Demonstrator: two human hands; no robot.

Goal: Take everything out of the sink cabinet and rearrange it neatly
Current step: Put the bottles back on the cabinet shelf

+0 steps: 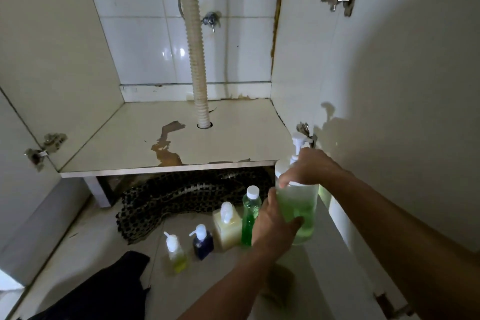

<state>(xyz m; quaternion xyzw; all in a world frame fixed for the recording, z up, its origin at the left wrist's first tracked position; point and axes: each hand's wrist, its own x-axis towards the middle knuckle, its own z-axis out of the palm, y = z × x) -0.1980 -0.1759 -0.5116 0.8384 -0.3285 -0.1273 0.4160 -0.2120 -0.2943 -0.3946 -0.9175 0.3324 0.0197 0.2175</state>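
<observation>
- Pump bottle (298, 205): clear round plastic, green liquid, at 4 o'clock; left hand (275, 226) clasps its base; right hand (309, 169) grips its shoulder
- Cabinet floor (124, 143): smooth, stained

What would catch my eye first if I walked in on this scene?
Probably the big pump bottle of green liquid at right, gripped by the left hand low and the right hand near its top. Next, four smaller bottles lined up on the floor, and the corrugated drain hose in the bare cabinet.
</observation>
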